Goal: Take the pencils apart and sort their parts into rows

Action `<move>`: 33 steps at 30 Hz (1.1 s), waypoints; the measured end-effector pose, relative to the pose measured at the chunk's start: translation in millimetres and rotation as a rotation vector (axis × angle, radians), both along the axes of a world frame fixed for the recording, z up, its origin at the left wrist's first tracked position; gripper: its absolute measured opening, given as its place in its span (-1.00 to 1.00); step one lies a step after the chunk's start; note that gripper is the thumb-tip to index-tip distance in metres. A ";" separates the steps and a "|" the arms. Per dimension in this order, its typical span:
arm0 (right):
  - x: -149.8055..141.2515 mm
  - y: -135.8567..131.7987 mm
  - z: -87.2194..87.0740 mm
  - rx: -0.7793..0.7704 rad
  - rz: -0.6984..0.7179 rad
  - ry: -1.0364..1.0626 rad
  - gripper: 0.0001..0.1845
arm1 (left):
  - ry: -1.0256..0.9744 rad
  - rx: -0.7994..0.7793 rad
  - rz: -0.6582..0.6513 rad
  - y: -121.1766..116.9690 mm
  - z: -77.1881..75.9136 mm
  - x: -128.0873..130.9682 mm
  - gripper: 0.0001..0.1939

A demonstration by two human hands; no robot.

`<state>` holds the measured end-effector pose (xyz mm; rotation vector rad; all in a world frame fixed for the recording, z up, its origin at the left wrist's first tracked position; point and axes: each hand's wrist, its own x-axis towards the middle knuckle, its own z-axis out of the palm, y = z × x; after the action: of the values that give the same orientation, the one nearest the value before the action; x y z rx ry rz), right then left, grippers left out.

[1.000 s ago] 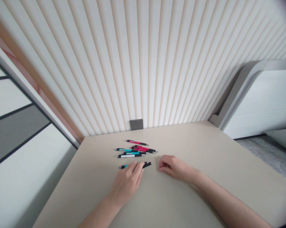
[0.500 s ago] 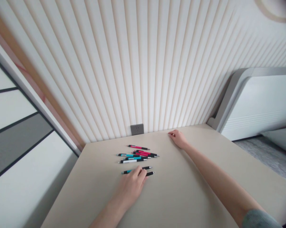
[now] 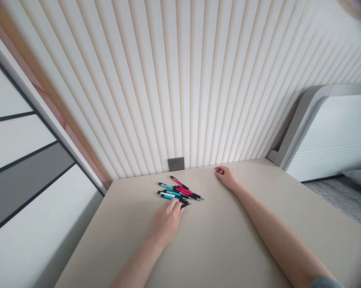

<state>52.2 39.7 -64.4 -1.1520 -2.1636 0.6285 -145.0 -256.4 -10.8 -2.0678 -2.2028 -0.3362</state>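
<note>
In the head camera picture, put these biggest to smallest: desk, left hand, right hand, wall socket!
1. Desk
2. Left hand and right hand look alike, so unranked
3. Wall socket

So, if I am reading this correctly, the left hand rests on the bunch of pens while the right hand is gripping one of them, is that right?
Not quite: the right hand grips no pen; it lies apart from them on the tabletop, as the head view shows. The left hand does rest on the pens.
</note>
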 end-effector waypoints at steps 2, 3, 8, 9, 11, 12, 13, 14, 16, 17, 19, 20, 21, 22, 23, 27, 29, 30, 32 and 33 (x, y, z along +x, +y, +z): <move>0.3 -3.6 3.6 0.030 -0.004 0.018 -0.69 | -0.003 0.038 0.000 -1.5 -3.4 -1.6 -0.80; 0.5 -6.4 6.0 0.051 -0.011 0.033 -0.67 | -0.005 0.056 -0.002 -2.3 -5.1 -2.4 -0.80; -1.1 -51.5 19.8 0.168 -0.031 0.132 -0.67 | -0.011 0.094 -0.070 -7.9 -8.9 -3.6 -0.89; -2.1 -69.0 22.2 0.187 -0.005 0.154 -0.69 | -0.016 0.104 -0.091 -9.3 -8.6 -3.1 -0.90; -4.3 -110.1 26.7 0.225 0.154 0.250 -0.70 | -0.025 0.133 -0.136 -11.8 -7.6 -1.8 -0.88; -5.1 -131.4 28.8 0.218 0.263 0.251 -0.71 | -0.024 0.148 -0.159 -12.9 -7.1 -1.2 -0.85; -5.7 -151.5 30.9 0.197 0.354 0.238 -0.71 | -0.019 0.160 -0.183 -13.9 -6.6 -0.7 -0.83; -6.0 -169.2 33.1 0.165 0.410 0.223 -0.71 | -0.008 0.172 -0.206 -14.8 -6.3 -0.4 -0.82; -6.0 -194.2 37.5 0.105 0.479 0.180 -0.67 | 0.029 0.200 -0.242 -16.2 -5.4 -0.3 -0.81; -5.8 -200.9 39.6 0.080 0.493 0.154 -0.64 | 0.052 0.216 -0.259 -16.9 -4.8 -0.4 -0.81; -5.3 -204.8 43.0 0.028 0.514 0.101 -0.59 | 0.099 0.252 -0.295 -18.1 -2.8 -0.6 -0.82; -5.0 -203.5 44.0 -0.001 0.531 0.080 -0.56 | 0.120 0.273 -0.313 -18.8 -1.3 -0.5 -0.82; -4.7 -201.4 44.5 -0.032 0.557 0.066 -0.53 | 0.140 0.294 -0.331 -19.5 0.3 -0.3 -0.82; -4.3 -199.1 44.5 -0.065 0.588 0.057 -0.50 | 0.161 0.316 -0.350 -20.3 2.0 0.1 -0.81; -3.9 -197.2 44.2 -0.100 0.622 0.053 -0.48 | 0.183 0.337 -0.368 -21.1 3.8 0.6 -0.79; -0.4 -197.8 44.0 -0.289 0.679 0.048 -0.46 | 0.265 0.399 -0.420 -24.2 10.3 3.6 -0.75; 2.4 -201.2 47.0 -0.399 0.688 0.061 -0.43 | 0.293 0.417 -0.431 -25.5 12.9 5.6 -0.74; 4.0 -202.9 49.2 -0.442 0.700 0.071 -0.41 | 0.307 0.424 -0.438 -26.2 13.9 6.8 -0.74; 7.1 -205.6 53.9 -0.495 0.745 0.077 -0.39 | 0.338 0.435 -0.462 -27.5 15.2 9.3 -0.75; 8.4 -206.4 55.7 -0.511 0.766 0.065 -0.40 | 0.352 0.438 -0.472 -28.0 15.4 10.4 -0.74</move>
<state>60.6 -166.7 -8.7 -0.4548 -2.4313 1.5899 -134.6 -284.4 4.7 -2.1561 -1.2963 -0.4072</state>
